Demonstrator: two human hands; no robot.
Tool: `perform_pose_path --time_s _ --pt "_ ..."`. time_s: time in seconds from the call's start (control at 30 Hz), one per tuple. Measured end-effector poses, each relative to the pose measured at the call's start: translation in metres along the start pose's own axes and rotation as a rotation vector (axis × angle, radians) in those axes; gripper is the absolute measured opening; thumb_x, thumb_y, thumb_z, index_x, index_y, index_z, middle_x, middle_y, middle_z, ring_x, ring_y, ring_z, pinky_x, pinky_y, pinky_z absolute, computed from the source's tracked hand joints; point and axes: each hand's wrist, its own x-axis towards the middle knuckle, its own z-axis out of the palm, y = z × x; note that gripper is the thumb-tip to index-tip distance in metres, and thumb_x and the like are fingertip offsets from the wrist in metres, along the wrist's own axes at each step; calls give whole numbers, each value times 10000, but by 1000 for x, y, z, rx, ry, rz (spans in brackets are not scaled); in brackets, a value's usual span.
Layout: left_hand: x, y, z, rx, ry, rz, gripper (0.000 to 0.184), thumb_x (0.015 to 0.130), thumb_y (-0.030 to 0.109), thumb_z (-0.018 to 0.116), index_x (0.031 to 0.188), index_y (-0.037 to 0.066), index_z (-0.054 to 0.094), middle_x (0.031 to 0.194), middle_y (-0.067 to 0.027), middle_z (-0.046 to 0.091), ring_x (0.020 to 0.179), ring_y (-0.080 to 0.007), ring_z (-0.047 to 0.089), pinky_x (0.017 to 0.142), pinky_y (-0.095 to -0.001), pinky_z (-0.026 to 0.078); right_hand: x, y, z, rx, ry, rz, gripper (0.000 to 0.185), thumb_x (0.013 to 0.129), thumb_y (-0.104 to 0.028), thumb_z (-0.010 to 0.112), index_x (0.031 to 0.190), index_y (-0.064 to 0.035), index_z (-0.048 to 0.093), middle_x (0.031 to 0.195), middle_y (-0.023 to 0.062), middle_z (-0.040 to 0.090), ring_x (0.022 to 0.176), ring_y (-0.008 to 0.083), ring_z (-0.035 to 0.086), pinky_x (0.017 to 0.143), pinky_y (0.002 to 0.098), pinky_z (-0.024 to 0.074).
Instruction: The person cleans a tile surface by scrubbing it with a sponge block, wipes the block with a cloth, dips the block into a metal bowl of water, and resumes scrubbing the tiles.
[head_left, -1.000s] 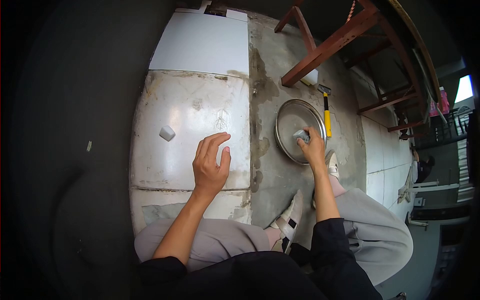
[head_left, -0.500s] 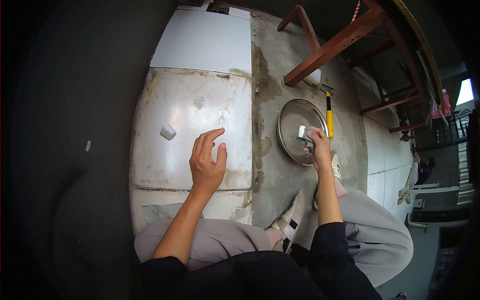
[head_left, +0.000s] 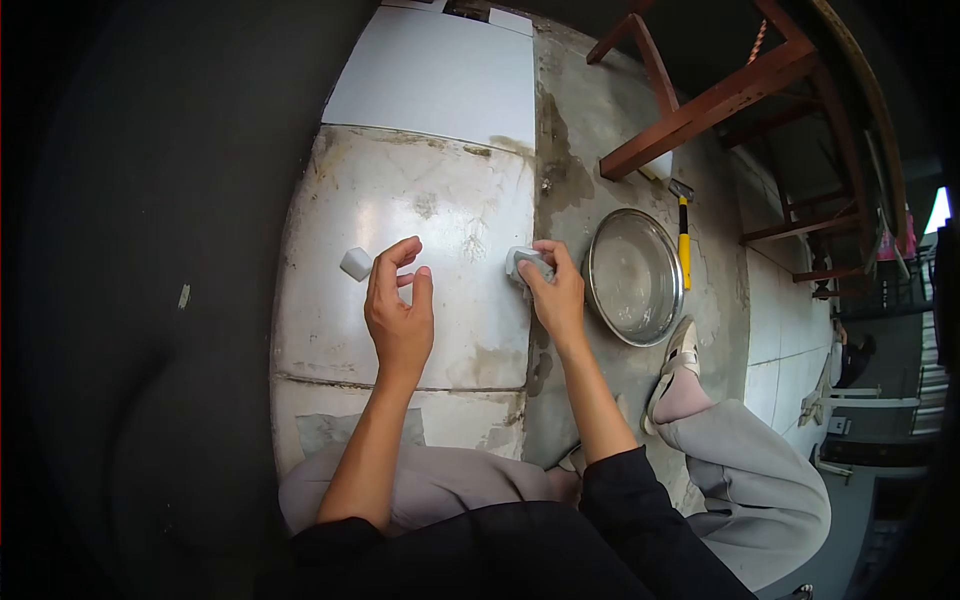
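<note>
My right hand (head_left: 555,295) grips a small grey-and-white block (head_left: 522,266), with the thumb and fingers pressed on its sides. It is over the right edge of a worn white floor tile (head_left: 450,300). My left hand (head_left: 398,310) hovers over the middle of that tile, its fingers curved and the thumb apart, with nothing in it. A white faceted block (head_left: 356,264) lies on the tile just left of my left hand. Right of my right hand, a round metal basin (head_left: 635,325) with clear water stands on the concrete floor.
A yellow-and-black handled scraper (head_left: 685,240) lies beyond the basin. Reddish-brown table legs (head_left: 690,125) stand at the upper right. My shoe (head_left: 678,362) is close to the basin. A dark wall (head_left: 150,250) borders the tiles on the left.
My right hand has moved left from over the basin to the tile's edge, carrying the grey-and-white block. My left hand has shifted only slightly. The camera view has also moved a little.
</note>
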Motion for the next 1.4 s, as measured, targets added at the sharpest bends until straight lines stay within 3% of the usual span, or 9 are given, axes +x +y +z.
perform_pose_path --time_s 0.13,0.4,0.57,0.7,0.8,0.93,1.07,1.2,1.4 --pt "6 -11 2 -31 20 -65 283 895 9 589 1177 30 597 1166 -108 656 1069 -232 632 853 -327 532 -8 8 33 -251 -42 -272 416 848 -132 692 1246 -59 597 1242 193 542 1122 372 539 924 449 470" --pt "7 -24 7 -87 -1 -201 278 903 8 589 1181 24 595 1163 -117 657 1076 -219 628 864 -334 529 31 24 52 -290 85 -572 445 809 -19 701 1246 -64 630 1155 202 586 1061 385 562 902 446 489" --pt "10 -27 2 -112 16 -240 280 906 13 594 1186 22 594 1168 -117 658 1077 -218 632 881 -338 518 105 12 64 -262 150 -486 409 801 -15 705 1205 -55 651 1140 214 598 1037 384 570 879 439 491" --pt "14 -23 -1 -145 0 -299 286 933 19 578 1217 -9 572 1187 -143 635 1119 -203 600 950 -317 474 32 20 50 -231 24 -546 442 767 -5 728 1200 -58 657 1114 197 598 1037 368 573 886 423 492" --pt "12 -27 -1 -149 -3 -321 286 935 16 574 1218 -15 569 1187 -145 632 1118 -205 600 962 -319 471 49 25 52 -211 20 -606 462 755 1 735 1206 -64 656 1097 190 596 1038 365 572 889 426 491" --pt "5 -34 0 -122 8 -291 268 910 18 598 1178 18 600 1146 -127 672 1071 -224 640 886 -338 512 140 20 69 -255 151 -533 419 786 -30 726 1198 -72 663 1108 184 609 1030 354 572 887 419 486" --pt "6 -29 -2 -134 4 -296 262 909 14 596 1171 16 603 1145 -131 671 1068 -222 641 887 -335 514 136 23 69 -208 123 -481 432 773 -42 741 1197 -90 676 1095 167 614 1020 345 577 892 418 485" --pt "12 -29 -5 -128 13 -320 260 908 9 595 1168 16 604 1143 -130 672 1065 -222 641 884 -333 515 131 29 58 -241 45 -638 446 764 -38 743 1200 -103 679 1078 165 623 1010 341 584 895 413 486" --pt "9 -30 -5 -120 2 -314 257 904 5 598 1161 18 607 1135 -127 677 1054 -224 644 872 -334 517 173 16 67 -288 90 -556 413 790 -71 745 1197 -102 685 1076 118 652 1033 313 605 897 368 487"
